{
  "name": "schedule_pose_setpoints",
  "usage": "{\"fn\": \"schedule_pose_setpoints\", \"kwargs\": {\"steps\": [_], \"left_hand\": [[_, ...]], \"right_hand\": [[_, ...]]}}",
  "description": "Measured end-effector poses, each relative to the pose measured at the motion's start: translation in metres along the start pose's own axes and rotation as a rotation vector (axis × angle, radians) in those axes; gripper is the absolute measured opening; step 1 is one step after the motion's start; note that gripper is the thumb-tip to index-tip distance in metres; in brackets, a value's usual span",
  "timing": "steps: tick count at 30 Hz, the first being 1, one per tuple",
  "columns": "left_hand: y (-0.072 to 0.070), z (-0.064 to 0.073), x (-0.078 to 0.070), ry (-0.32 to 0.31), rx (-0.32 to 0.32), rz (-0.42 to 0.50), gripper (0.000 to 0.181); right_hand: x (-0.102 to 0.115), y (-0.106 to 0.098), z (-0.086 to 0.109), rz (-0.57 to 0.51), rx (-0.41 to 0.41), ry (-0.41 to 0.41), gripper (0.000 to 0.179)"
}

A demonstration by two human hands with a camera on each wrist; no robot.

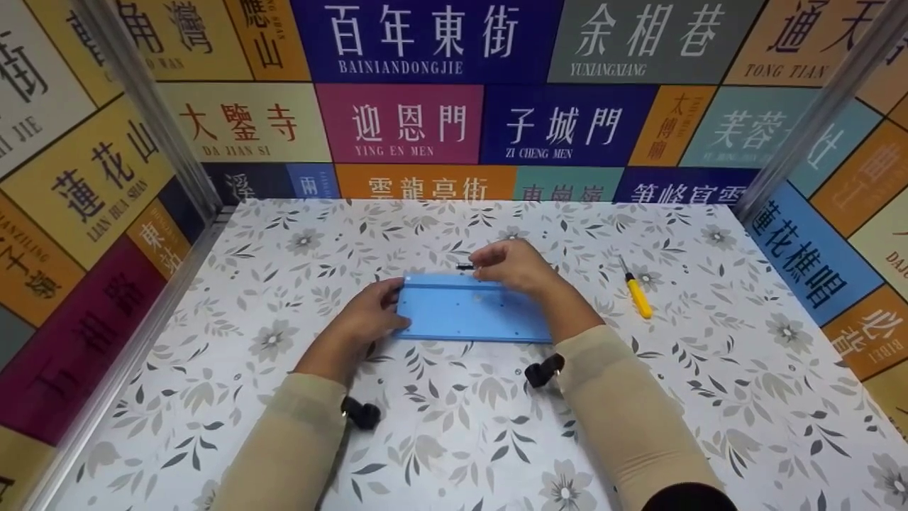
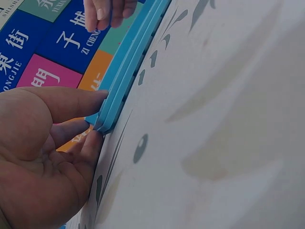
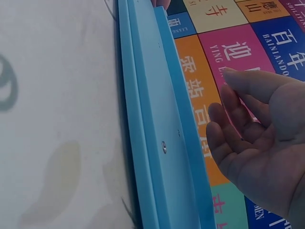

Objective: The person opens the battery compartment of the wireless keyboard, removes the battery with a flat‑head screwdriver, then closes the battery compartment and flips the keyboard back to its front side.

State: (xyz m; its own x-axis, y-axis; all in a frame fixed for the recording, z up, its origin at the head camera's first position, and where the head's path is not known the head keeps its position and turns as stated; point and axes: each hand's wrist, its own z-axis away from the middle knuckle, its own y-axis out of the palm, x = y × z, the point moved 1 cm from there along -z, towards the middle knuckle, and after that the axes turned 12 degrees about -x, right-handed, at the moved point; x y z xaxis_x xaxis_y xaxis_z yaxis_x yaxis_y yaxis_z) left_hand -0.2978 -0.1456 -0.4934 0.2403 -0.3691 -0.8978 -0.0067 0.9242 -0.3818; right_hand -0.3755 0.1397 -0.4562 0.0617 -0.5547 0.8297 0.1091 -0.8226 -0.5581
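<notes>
A flat blue rectangular plastic panel (image 1: 454,312) with a raised strip along its far side and several small holes lies in front of me. My left hand (image 1: 369,312) grips its left end, thumb and fingers at the corner; the left wrist view shows the thumb (image 2: 78,102) on the edge. Above the far right part of the panel hovers my right hand (image 1: 514,266). Its fingers are loosely bent, and in the right wrist view nothing shows between the thumb and fingers (image 3: 228,131). A small black piece (image 1: 464,267) appears beside those fingertips, just beyond the panel's far edge.
To the right lies a screwdriver (image 1: 638,294) with a yellow handle, its shaft pointing away. A small shiny metal bit (image 3: 164,147) sits on the panel. A floral cloth (image 1: 454,426) covers the table, and sign-printed walls (image 1: 397,124) stand behind and at both sides.
</notes>
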Motion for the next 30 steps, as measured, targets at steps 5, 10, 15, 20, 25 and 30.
{"fn": "schedule_pose_setpoints", "kwargs": {"steps": [5,10,15,20,25,30], "left_hand": [[-0.001,-0.001,0.001,0.034,0.002,-0.027,0.088],[0.0,-0.001,0.003,0.03,0.0,-0.001,0.089],[-0.001,-0.001,0.003,0.007,-0.006,0.014,0.089],[0.0,-0.003,0.003,0.004,-0.006,0.007,0.088],[0.0,-0.003,0.002,0.001,-0.001,0.011,0.087],[-0.002,-0.004,0.003,0.008,0.006,-0.027,0.086]], "right_hand": [[0.004,0.009,-0.006,-0.015,0.047,-0.029,0.037],[0.005,0.019,-0.014,0.011,0.074,-0.061,0.038],[0.005,0.027,-0.021,0.052,0.078,-0.068,0.036],[0.007,0.037,-0.021,0.094,0.091,-0.08,0.033],[0.01,0.043,-0.02,0.125,0.086,-0.062,0.031],[0.011,0.043,-0.019,0.14,0.08,-0.051,0.029]]}}
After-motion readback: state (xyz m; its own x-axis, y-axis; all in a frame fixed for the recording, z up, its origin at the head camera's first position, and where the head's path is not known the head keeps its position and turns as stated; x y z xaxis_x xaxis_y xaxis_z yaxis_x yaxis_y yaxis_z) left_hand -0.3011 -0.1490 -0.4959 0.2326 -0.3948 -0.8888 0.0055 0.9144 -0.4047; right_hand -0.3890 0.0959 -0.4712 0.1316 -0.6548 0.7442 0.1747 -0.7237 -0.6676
